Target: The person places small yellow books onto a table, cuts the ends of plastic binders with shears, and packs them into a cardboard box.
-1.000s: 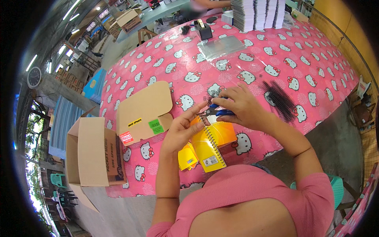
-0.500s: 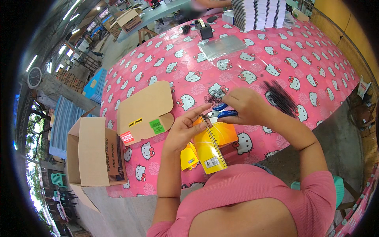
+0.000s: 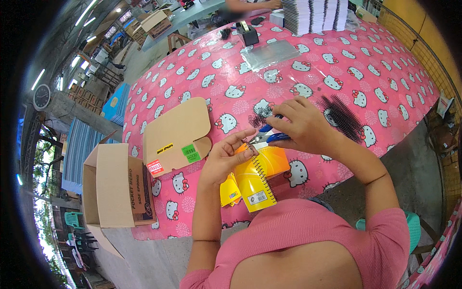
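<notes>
My right grip (image 3: pixel 297 122) clasped pliers (image 3: pixel 278 137); the yellow notebook (image 3: pixel 252 182) lay at seven o'clock, coil (image 3: pixel 264 178) eleven-to-five, pinched by my nearer left grip (image 3: pixel 224 157).

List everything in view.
Pliers: one, blue-handled, centre
Front notebook: one, yellow, centre
Other notebooks: several, yellow, beside
Coils: many, black, mostly right
Tape dispenser: one, black, far
Plastic sheets: uncounted, clear, far
Paper stacks: about four, white, far
Cardboard: one, brown, left
Open box: one, brown, left
Piles: two, blue, left
Clock: one, dark, left
Table: one, pink, centre
Seat: one, green, lower right
Co-worker's arm: one, bare, top
Left hand: one, bare, on front notebook
Right hand: one, bare, on pliers
</notes>
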A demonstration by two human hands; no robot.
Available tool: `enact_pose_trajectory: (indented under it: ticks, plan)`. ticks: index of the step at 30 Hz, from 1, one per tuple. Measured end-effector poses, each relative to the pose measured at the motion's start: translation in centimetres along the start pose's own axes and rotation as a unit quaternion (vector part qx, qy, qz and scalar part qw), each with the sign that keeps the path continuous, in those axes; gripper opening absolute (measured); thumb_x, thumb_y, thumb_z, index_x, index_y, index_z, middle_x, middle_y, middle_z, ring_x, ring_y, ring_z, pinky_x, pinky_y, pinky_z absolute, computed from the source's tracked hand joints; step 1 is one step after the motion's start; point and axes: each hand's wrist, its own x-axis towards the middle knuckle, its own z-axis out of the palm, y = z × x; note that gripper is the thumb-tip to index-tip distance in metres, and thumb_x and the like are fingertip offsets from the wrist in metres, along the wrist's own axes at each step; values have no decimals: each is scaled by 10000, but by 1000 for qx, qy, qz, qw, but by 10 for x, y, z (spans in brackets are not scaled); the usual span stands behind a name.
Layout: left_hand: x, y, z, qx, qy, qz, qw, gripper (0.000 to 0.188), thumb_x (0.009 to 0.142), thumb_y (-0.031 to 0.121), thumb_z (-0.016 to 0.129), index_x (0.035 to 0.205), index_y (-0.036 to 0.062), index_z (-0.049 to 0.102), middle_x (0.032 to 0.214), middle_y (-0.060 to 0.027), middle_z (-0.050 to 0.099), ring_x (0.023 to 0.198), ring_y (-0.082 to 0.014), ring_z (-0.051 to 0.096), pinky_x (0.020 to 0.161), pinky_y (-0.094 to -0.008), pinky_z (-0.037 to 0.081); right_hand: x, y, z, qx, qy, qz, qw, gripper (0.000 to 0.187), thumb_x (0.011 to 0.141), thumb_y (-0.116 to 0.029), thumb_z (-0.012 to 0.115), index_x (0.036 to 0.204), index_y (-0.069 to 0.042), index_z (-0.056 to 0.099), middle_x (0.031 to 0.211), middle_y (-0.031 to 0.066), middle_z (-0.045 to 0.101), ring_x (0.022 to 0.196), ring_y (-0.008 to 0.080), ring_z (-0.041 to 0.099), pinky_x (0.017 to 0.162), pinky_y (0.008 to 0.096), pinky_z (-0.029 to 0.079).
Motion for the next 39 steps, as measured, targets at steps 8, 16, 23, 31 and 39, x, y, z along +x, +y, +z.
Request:
enact_pose_trajectory:
  ticks: [8,16,23,31,39]
  plan:
    - [-4,-3,4,73,49,3,996,508,782,-12,657,1256,-15,474,1051,-87,619,879,-115,610,783,-231,491,1,5,9,205,-200,129,949,370,746,-365,685,901,-38,609,833,84,597,761,241,581,642,347,439]
    - [-42,-3,-3,498,253,197,806,338,757,-32,657,1085,29,611,916,-63,660,793,-115,613,693,-236,493,-44,-8,58,287,-62,239,926,384,779,-265,677,1045,-14,559,961,128,580,897,266,572,770,346,449]
    - [-118,-106,-18,624,258,87,732,281,673,67,723,944,50,652,822,-97,640,781,-267,588,728,-355,456,-131,-2,94,81,-18,363,928,477,727,-292,690,1080,-25,514,1025,164,504,993,346,460,875,439,348]
    - [-63,-95,-43,349,324,13,879,210,899,136,543,1037,2,627,783,-90,651,712,-134,617,633,-253,471,-157,-28,92,-22,-97,436,894,586,697,-368,703,1109,-3,501,1076,174,480,1043,332,430,912,444,314]
    - [96,-128,-95,446,218,-51,867,711,800,266,631,1375,51,271,722,-155,616,645,-246,611,586,-356,472,-144,-29,84,-47,-139,420,896,611,699,-385,707,1103,31,515,1113,194,470,1097,363,428,970,506,286]
